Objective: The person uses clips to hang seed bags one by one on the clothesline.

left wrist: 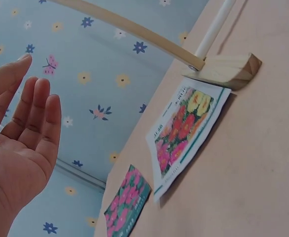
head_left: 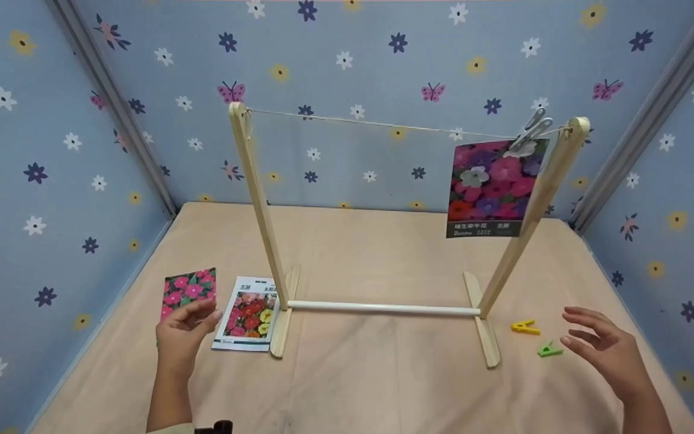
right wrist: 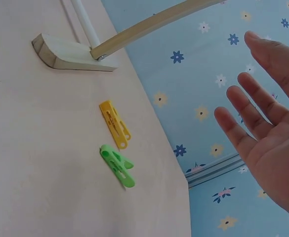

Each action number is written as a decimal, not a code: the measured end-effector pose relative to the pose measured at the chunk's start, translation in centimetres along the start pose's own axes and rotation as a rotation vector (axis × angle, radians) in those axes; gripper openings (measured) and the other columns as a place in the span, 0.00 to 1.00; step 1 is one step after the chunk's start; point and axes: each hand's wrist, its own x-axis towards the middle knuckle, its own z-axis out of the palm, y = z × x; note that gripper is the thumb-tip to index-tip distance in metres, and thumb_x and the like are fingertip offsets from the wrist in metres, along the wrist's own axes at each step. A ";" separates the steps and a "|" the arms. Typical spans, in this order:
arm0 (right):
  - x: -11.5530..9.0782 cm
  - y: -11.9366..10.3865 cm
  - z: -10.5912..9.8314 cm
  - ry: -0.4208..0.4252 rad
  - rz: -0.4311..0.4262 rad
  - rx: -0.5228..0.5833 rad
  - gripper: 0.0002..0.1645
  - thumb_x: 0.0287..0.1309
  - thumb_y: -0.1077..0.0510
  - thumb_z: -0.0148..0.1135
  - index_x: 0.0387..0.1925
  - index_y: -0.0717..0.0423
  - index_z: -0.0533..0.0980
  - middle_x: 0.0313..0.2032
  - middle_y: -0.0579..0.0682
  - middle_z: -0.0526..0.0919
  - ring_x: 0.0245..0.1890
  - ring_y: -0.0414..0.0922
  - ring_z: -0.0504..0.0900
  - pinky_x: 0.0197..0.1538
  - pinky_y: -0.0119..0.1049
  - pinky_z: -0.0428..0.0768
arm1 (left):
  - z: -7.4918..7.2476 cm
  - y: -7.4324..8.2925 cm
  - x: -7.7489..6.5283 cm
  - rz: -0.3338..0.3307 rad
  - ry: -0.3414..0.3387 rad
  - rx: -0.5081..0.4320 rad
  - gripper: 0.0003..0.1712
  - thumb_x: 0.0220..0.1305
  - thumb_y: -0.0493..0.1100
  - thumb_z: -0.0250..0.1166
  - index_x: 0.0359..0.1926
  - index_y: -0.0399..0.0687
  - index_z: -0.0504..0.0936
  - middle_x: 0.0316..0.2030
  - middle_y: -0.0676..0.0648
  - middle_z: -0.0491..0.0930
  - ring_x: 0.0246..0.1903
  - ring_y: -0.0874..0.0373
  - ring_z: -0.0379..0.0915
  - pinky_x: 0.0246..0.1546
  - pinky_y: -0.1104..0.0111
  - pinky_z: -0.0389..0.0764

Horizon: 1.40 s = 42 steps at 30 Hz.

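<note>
In the head view my left hand [head_left: 183, 334] hovers over the pink-flower seed packet [head_left: 193, 288], overlapping its lower part; the left wrist view shows loose fingers with nothing in them, apart from the packet. Beside it lies a white-bordered seed packet [head_left: 249, 314] with red and yellow flowers. My right hand [head_left: 609, 349], also holding nothing, has its fingers loosely bent near a green clothespin [right wrist: 117, 166] and a yellow clothespin [right wrist: 114, 124] on the table. A dark-bordered seed packet [head_left: 491, 187] hangs from the string [head_left: 371, 123] at the right, held by a grey clothespin [head_left: 529, 135].
A wooden stand with a left post [head_left: 259, 205], a right post [head_left: 531, 223] and a white crossbar [head_left: 383, 308] stands mid-table. Its feet rest on the cloth-covered table [head_left: 377, 374]. Flower-patterned walls [head_left: 347, 78] enclose the back and both sides.
</note>
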 end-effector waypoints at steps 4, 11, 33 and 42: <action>-0.1 1.0 0.0 -0.008 0.027 0.019 0.26 0.57 0.68 0.67 0.58 0.71 0.73 0.60 0.45 0.73 0.55 0.30 0.75 0.51 0.24 0.77 | -0.3 -0.9 0.2 0.001 0.014 -0.034 0.17 0.55 0.27 0.70 0.47 0.26 0.81 0.38 0.49 0.85 0.39 0.58 0.81 0.37 0.72 0.83; -0.1 3.0 0.3 -0.005 0.086 -0.005 0.26 0.59 0.63 0.68 0.57 0.70 0.74 0.57 0.38 0.75 0.52 0.28 0.76 0.49 0.22 0.77 | -1.0 -2.8 0.8 -0.025 0.036 -0.019 0.17 0.55 0.27 0.70 0.46 0.25 0.81 0.36 0.51 0.84 0.39 0.59 0.79 0.38 0.73 0.82; 0.1 7.5 0.6 -0.219 0.303 -0.283 0.29 0.58 0.69 0.62 0.62 0.65 0.72 0.65 0.64 0.68 0.57 0.41 0.74 0.50 0.32 0.79 | -2.0 -6.3 2.3 -0.283 -0.114 0.312 0.24 0.61 0.38 0.69 0.58 0.39 0.78 0.57 0.40 0.77 0.49 0.58 0.73 0.43 0.81 0.76; 0.3 8.1 1.3 -0.209 0.386 -0.340 0.33 0.54 0.74 0.61 0.64 0.66 0.70 0.59 0.65 0.75 0.57 0.59 0.74 0.53 0.48 0.78 | -1.9 -7.2 2.4 -0.281 -0.106 0.303 0.24 0.60 0.35 0.69 0.58 0.36 0.77 0.57 0.38 0.76 0.48 0.62 0.75 0.43 0.83 0.76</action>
